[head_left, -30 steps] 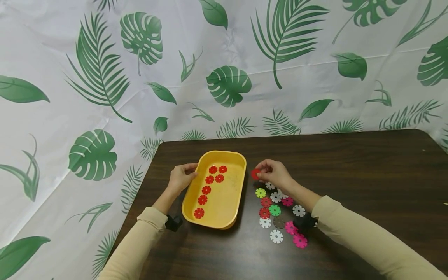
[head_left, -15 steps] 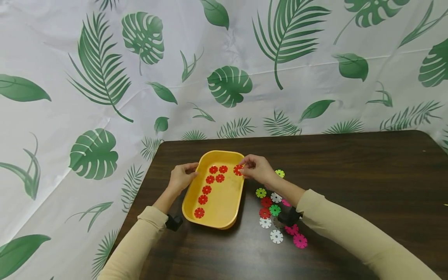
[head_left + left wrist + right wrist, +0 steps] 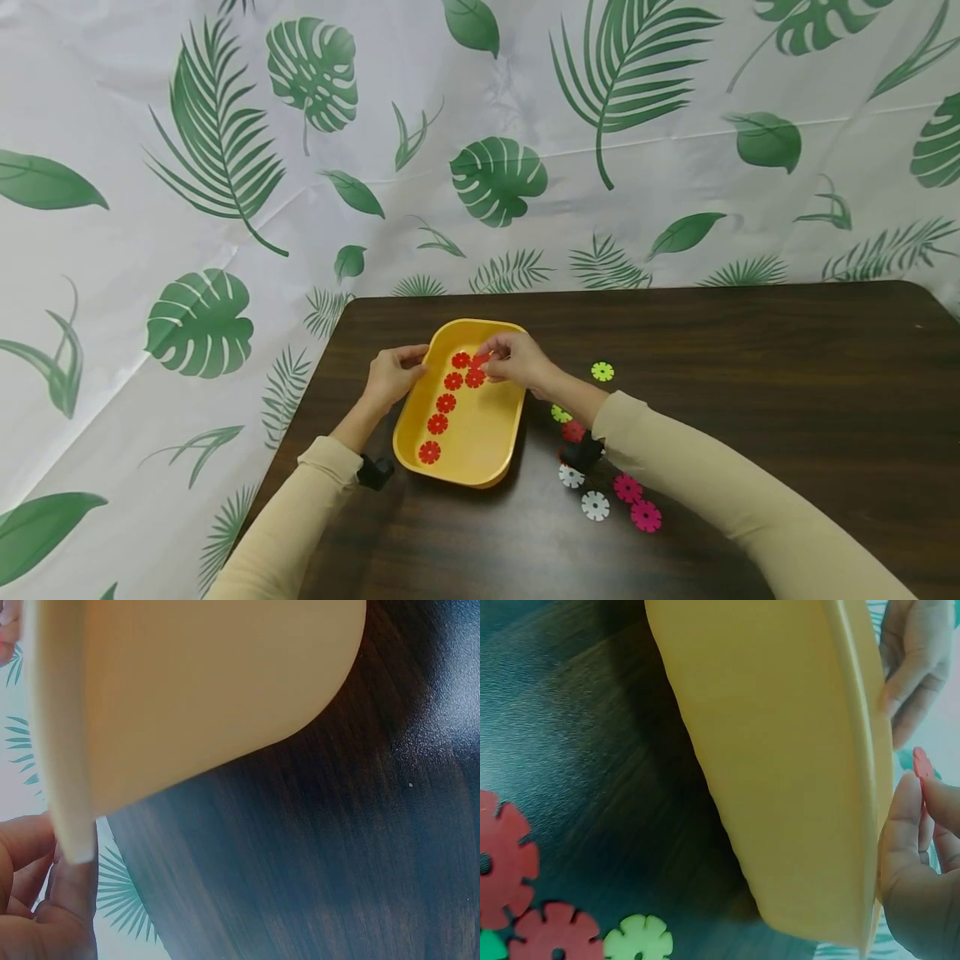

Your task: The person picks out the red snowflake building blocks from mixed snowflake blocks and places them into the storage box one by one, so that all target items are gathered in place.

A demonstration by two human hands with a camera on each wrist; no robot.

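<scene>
A yellow tray with raised walls holds several red notched discs, most of them lined up along its left side. My left hand pinches the tray's left rim; in the left wrist view its fingers sit against the rim's edge. Over the tray's far part, my right hand pinches one more red disc between thumb and fingers, above the discs lying there. In the head view my fingers partly cover that disc.
Right of the tray, loose notched discs lie on the dark wooden table: white, pink, yellow-green and red. My right forearm hides some. Behind the table hangs a leaf-print cloth.
My right hand has carried the red disc leftward from beside the loose discs, across the tray's right rim, to above the tray. My left hand stays at the left rim.
</scene>
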